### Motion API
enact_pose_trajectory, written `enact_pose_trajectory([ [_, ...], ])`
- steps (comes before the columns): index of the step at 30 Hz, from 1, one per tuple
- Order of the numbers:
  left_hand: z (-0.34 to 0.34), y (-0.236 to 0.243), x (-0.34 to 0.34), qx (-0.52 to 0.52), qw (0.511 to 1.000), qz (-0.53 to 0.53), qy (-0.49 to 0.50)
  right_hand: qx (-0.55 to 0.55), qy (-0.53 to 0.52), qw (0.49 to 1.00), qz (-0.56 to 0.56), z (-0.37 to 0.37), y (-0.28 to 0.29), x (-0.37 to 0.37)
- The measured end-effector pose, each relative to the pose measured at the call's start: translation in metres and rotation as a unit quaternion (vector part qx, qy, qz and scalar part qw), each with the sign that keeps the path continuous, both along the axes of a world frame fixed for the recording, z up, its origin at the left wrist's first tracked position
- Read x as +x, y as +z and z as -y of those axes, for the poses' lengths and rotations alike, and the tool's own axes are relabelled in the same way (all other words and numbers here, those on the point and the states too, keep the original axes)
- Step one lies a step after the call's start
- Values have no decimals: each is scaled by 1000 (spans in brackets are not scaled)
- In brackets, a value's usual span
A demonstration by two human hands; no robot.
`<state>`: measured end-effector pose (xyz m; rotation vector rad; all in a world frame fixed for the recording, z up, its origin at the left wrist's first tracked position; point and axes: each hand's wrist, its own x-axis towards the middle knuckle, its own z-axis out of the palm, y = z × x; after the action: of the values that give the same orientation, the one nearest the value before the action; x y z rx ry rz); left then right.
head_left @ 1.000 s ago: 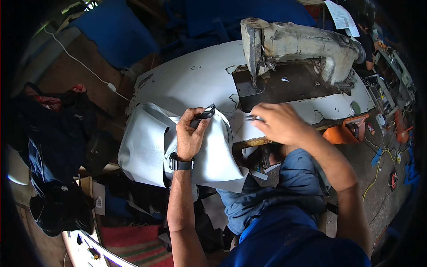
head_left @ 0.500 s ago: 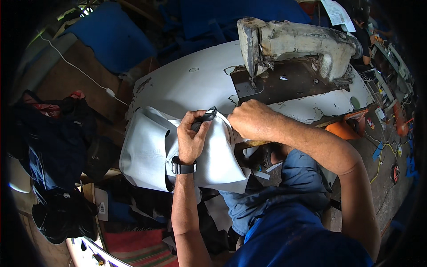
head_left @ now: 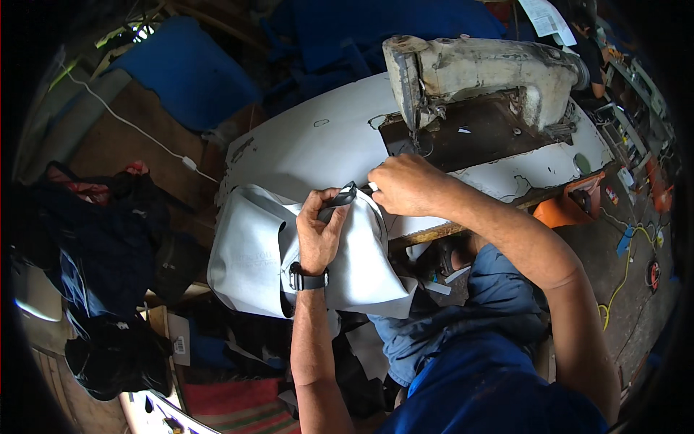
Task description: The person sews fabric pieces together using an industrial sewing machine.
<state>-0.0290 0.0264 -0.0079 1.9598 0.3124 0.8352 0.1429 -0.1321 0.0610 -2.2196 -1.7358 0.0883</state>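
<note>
My left hand (head_left: 318,230) pinches the dark folded edge (head_left: 341,197) of a white sheet of leather-like material (head_left: 369,264). The sheet bulges and curls over the front of the sewing table, with a black underside showing along its folds. Just right of that edge my right hand (head_left: 406,185) is closed, knuckles up. A small white bit (head_left: 373,186) shows at its fingertips; what it grips is otherwise hidden. Behind my right hand stands a worn, cream-coloured sewing machine (head_left: 484,69), its needle end close to my knuckles.
The white tabletop (head_left: 318,148) is chipped along its edges. An orange pouch (head_left: 571,206) hangs under its right side. Dark clothes (head_left: 101,239) pile up at the left, below a white cable (head_left: 123,119). Another person (head_left: 589,58) is partly visible at the far right.
My right hand has drawn slightly back from the sheet and turned, uncovering the small white bit at its fingertips. My left hand keeps its pinch. The whole view has shifted slightly.
</note>
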Motion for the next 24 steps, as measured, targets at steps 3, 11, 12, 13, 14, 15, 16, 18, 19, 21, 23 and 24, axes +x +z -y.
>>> enact_pose_trajectory([
  [3, 1, -2, 1, -22, 1000, 6, -7, 71, 29, 997, -19, -3, -14, 8],
  [11, -1, 4, 8, 80, 996, -35, -17, 82, -259, 955, 122, 162, -45, 108],
  [12, 4, 9, 14, 138, 989, -51, -17, 53, -296, 943, 141, 182, -49, 122],
  [13, 10, 11, 19, 116, 991, -54, -31, 87, -270, 933, 222, 196, -51, 127],
  [14, 9, 0, 26, 99, 993, -33, -50, 125, -240, 916, 298, 201, -50, 124],
  [15, 17, -3, 34, 72, 995, -37, -52, 166, -233, 913, 291, 189, -43, 107],
  [16, 23, -10, 46, 92, 994, -18, -61, 194, -198, 939, 204, 176, -35, 87],
  [18, 44, -7, 56, 138, 988, -17, -69, 229, -83, 970, -11, 142, -22, 36],
  [19, 53, -1, 61, 61, 992, -30, -105, 236, 8, 966, -107, 127, -19, 5],
  [21, 62, 9, 57, 15, 991, 65, -119, 236, 148, 958, -72, 94, -14, -37],
  [23, 64, 18, 40, 98, 988, 115, -31, 202, 134, 968, -66, 72, -31, -34],
  [24, 70, 30, 16, 104, 989, 105, 21, 210, 111, 969, -67, 64, -49, -20],
])
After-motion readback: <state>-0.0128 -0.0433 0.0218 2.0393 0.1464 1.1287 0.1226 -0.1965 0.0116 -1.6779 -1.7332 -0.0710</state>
